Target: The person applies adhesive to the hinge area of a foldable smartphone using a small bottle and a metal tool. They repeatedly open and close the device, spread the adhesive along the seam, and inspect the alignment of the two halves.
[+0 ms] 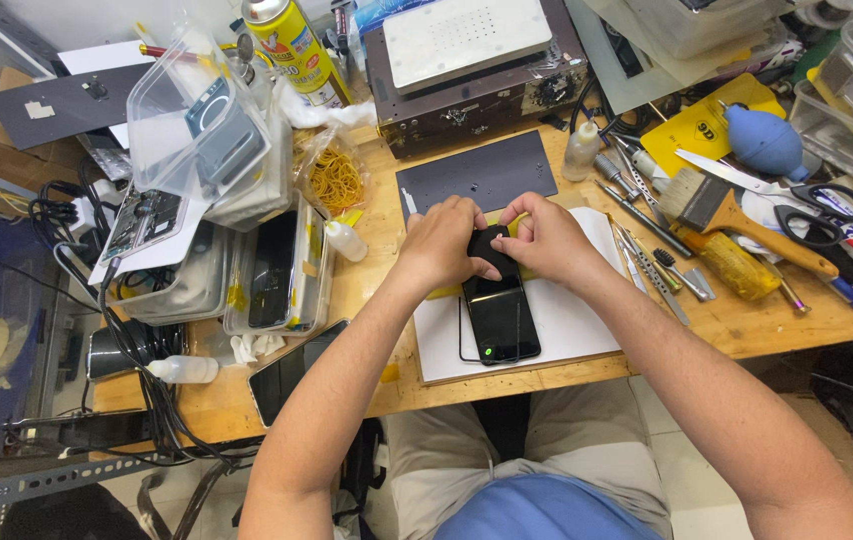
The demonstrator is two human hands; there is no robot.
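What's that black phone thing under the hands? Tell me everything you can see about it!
The black phone is a flat, glossy rectangle with rounded corners, seemingly glass-fronted. It lies flat on a white sheet on the wooden bench, long side pointing away from the person. Its screen is dark, with a small green dot near the bottom edge. The left hand and right hand cover its far end, pressing a black piece there.

wooden workbench (377, 240) | white sheet (587, 330), dark mat (482, 175), brush (737, 215), scissors (817, 215) (cluttered edges)

bright even light, soft shadows, wide-angle edge distortion
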